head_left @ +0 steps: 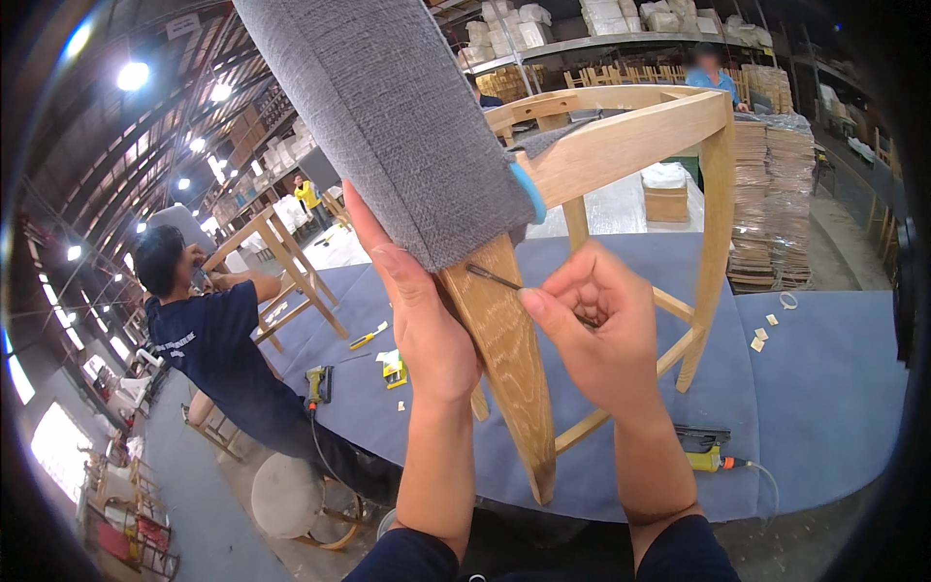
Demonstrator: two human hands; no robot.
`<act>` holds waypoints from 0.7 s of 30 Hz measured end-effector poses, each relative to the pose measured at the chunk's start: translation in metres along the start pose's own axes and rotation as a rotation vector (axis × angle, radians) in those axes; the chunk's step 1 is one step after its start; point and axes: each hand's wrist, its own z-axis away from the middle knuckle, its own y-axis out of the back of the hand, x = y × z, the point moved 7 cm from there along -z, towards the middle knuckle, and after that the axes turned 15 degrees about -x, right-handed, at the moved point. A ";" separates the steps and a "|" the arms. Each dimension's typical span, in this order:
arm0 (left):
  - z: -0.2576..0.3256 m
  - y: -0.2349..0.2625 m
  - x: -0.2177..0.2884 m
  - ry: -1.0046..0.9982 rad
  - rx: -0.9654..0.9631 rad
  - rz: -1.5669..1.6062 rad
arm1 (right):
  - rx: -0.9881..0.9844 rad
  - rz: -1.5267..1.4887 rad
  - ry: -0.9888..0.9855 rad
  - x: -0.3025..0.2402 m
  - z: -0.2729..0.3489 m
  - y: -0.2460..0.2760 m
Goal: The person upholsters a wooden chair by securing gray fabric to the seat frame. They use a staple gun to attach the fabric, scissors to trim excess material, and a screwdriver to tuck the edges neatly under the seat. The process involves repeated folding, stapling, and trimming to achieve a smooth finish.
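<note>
A wooden chair point(632, 139) lies tipped over in front of me, its grey fabric backrest point(388, 116) rising to the upper left. My left hand point(427, 335) grips the chair where the fabric meets a bare, tapered wooden leg point(511, 359); some of its fingers are hidden behind. Between thumb and fingertips, my right hand point(596, 325) pinches a thin dark metal rod point(493, 276) with a thicker end. That end lies against, or just in front of, the leg's upper face below the fabric edge. A blue strip point(529, 192) shows beside the fabric.
The blue-grey covered table point(824, 378) carries a yellow-black air tool point(706, 449) at right, another air tool point(318, 386) at left, a yellow-handled tool point(367, 338) and small pale pieces point(758, 339). At left a co-worker point(208, 320) handles another chair point(291, 254). A wrapped stack point(771, 204) stands behind.
</note>
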 end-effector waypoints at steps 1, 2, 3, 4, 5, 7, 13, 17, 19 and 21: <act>0.000 0.000 0.001 0.000 0.000 0.004 | 0.004 -0.011 -0.023 0.002 -0.003 -0.001; 0.000 -0.001 0.001 0.001 0.000 0.015 | -0.006 -0.029 -0.031 0.002 -0.005 -0.001; 0.000 -0.004 0.003 0.000 -0.005 0.029 | -0.015 -0.048 -0.038 0.002 -0.009 0.000; -0.001 -0.005 0.003 -0.001 -0.010 0.043 | -0.024 -0.066 -0.045 0.003 -0.012 0.000; -0.001 -0.005 0.004 -0.010 -0.012 0.035 | -0.036 -0.085 0.000 0.002 -0.014 0.000; -0.001 -0.005 0.005 -0.028 -0.018 0.019 | -0.057 -0.124 0.092 0.005 -0.019 0.000; 0.000 -0.007 0.004 -0.033 -0.004 -0.026 | -0.042 -0.256 0.258 0.011 -0.028 -0.004; 0.000 -0.005 0.006 -0.075 -0.020 -0.035 | 0.008 -0.277 0.196 0.008 -0.029 -0.009; 0.000 -0.004 0.010 -0.133 -0.045 -0.085 | 0.016 -0.240 0.125 0.006 -0.026 -0.010; 0.002 -0.008 0.012 -0.106 -0.030 -0.074 | -0.061 -0.204 0.030 0.004 -0.024 -0.008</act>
